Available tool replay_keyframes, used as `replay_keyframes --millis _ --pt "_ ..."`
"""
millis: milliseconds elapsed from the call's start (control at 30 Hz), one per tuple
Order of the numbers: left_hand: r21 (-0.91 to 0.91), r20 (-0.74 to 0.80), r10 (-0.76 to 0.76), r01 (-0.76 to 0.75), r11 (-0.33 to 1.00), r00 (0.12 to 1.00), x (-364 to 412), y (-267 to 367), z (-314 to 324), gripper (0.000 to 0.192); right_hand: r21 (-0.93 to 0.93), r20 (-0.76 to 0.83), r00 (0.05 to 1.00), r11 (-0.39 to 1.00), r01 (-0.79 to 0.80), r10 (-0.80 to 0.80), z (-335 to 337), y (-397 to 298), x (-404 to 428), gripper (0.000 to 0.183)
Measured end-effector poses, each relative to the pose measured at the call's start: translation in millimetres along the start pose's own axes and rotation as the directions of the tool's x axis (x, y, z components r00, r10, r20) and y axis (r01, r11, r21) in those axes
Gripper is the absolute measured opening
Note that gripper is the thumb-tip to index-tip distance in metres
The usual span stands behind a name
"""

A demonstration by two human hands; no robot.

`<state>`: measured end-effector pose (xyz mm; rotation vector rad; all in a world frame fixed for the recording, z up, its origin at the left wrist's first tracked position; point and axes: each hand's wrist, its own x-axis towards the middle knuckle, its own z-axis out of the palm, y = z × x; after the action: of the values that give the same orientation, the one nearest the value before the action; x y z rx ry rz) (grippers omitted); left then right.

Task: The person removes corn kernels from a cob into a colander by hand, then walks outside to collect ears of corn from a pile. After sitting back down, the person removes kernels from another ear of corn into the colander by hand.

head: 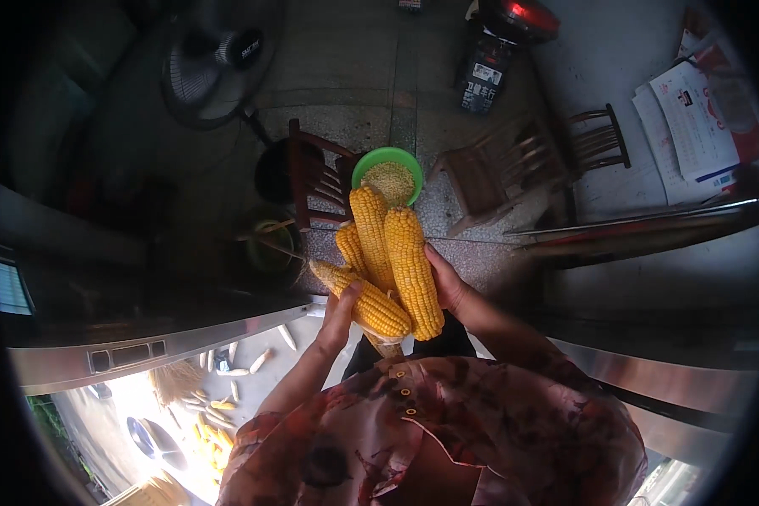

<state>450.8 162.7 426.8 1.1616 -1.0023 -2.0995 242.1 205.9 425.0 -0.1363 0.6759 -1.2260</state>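
Several ears of yellow corn, their husks removed, are bunched between my two hands in front of my body. My left hand (339, 314) grips a slanted corn ear (367, 302) with dry silk at its tip, the thumb on top. Against the side of a thick corn ear (412, 272) rests my right hand (448, 278), its fingers partly hidden underneath. Between them lies a longer corn ear (373, 237), with a smaller one (350, 246) partly covered beside it. Beyond the bunch, a green plastic basin (419, 171) holds pale loose kernels.
A wooden chair (319, 174) stands left of the basin, and another wooden chair (481, 183) right of it. An electric fan (218, 69) is at upper left. Bare cobs (260, 362) and a pile of corn ears (212, 446) lie on the ground at lower left, past a metal door edge (164, 354).
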Motion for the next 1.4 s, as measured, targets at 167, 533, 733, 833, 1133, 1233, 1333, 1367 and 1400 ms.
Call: replay_keyframes --millis 167,533,733,833,1133,1233,1333,1367,1400 --pt "-0.027 -0.094 0.078 -0.081 0.996 0.993 57.3 1.6 15.8 0.057 -0.013 0.084 0.983 0.986 -0.165 0.165 -26.0 -60.0 62.1 0.062" --pt "-0.255 -0.553 0.150 -0.338 0.906 0.820 119.8 -23.1 103.7 0.050 -0.392 0.157 0.758 0.745 -0.541 0.633 -27.0 -161.8 174.0 0.062" --pt "-0.424 -0.701 0.060 -0.482 0.767 0.711 117.4 -85.4 116.9 0.052 -0.527 0.054 0.550 0.492 -0.693 0.833 -48.5 -117.1 203.1 0.061" --pt "-0.519 -0.749 -0.034 -0.554 0.651 0.662 115.3 -129.3 110.2 0.054 -0.622 -0.051 0.450 0.325 -0.713 0.891 -53.6 -85.4 203.7 0.056" --pt "-0.634 -0.766 -0.236 -0.638 0.437 0.599 140.0 -216.0 112.9 0.062 -0.668 -0.156 0.093 -0.035 -0.744 0.983 -121.3 -11.0 228.7 0.061" --pt "-0.659 -0.752 -0.297 -0.649 0.381 0.589 168.9 -248.2 105.6 0.063 -0.667 -0.196 0.015 -0.122 -0.735 0.981 -154.6 2.7 249.6 0.062" --pt "-0.666 -0.744 -0.354 -0.669 0.330 0.567 209.8 -284.3 100.8 0.064 -0.672 -0.263 0.026 -0.164 -0.722 0.964 -195.0 14.7 272.9 0.064" --pt "-0.667 -0.742 -0.363 -0.673 0.319 0.563 221.3 -298.6 93.9 0.064 -0.669 -0.273 0.015 -0.179 -0.722 0.962 -208.0 21.7 284.6 0.064" --pt "-0.711 -0.698 -0.383 -0.648 0.273 0.605 230.2 -311.3 85.9 0.064 -0.624 -0.315 -0.029 -0.230 -0.747 0.949 -225.4 29.4 295.3 0.064"
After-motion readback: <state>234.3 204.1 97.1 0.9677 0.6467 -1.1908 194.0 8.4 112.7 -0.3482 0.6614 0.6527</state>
